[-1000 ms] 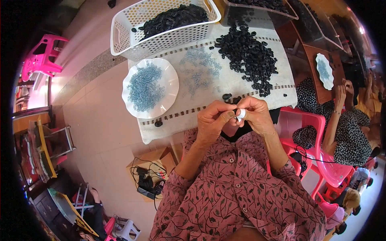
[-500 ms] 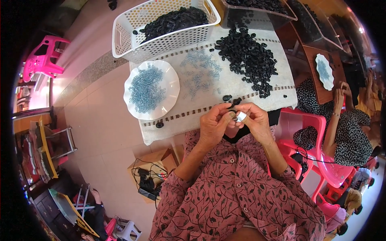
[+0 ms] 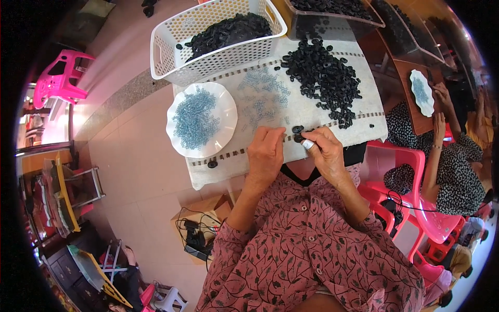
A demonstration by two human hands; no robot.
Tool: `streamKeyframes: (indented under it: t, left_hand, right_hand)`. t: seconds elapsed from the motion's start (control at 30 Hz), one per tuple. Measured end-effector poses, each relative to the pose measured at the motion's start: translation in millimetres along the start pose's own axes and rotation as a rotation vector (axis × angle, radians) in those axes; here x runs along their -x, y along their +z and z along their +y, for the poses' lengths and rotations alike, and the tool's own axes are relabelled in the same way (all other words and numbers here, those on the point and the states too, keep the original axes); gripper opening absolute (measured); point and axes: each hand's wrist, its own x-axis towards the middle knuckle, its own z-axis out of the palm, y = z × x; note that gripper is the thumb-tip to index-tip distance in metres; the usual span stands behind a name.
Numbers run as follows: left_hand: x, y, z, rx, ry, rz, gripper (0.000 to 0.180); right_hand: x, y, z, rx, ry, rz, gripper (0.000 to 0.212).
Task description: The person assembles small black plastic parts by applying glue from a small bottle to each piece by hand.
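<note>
My left hand (image 3: 266,156) is over the near edge of the cloth-covered table, thumb and fingers drawn together. What is between them, if anything, is hidden. Just right of it, my right hand (image 3: 326,155), with white tape round one digit, pinches a small black oval part (image 3: 299,138) low over the cloth. A second black oval part (image 3: 297,128) lies right beside that one. Beyond my hands are scattered small clear bluish tube-like pieces (image 3: 265,96) and a heap of black parts (image 3: 325,78). To the left, a white wavy-rimmed plate (image 3: 226,122) holds many such clear pieces.
A white perforated basket (image 3: 223,54) of black parts stands at the back left, a clear bin (image 3: 332,23) at the back right. One black part (image 3: 212,164) lies near the front edge. A co-worker sits at right near a pink chair (image 3: 416,171); a cardboard box (image 3: 221,208) is on the floor.
My hands were together over a black part and have come apart. The left has moved slightly left; the right has gone forward to the cloth with a black part. The whole view has shifted slightly.
</note>
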Motion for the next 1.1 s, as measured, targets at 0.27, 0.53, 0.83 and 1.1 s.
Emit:
streamKeyframes:
  t: [0.27, 0.53, 0.83, 1.1]
  left_hand:
    - [-27.4, 7.7, -2.3, -0.341, 0.148, -0.158, 0.024]
    - [-36.4, 8.2, -10.9, -0.408, 0.205, -0.244, 0.022]
    - [-43.0, 7.5, -20.5, -0.332, 0.229, -0.038, 0.018]
    - [-46.2, 5.0, -18.2, -0.032, 0.053, 0.071, 0.018]
  right_hand:
    - [-2.2, -1.1, 4.2, 0.154, -0.007, 0.042, 0.027]
    - [-4.8, -3.4, 6.8, 0.116, -0.001, 0.057, 0.026]
    - [-30.5, -23.8, 29.6, 0.232, -0.012, 0.225, 0.018]
    - [-51.8, -27.3, 38.0, 0.430, -0.031, 0.295, 0.022]
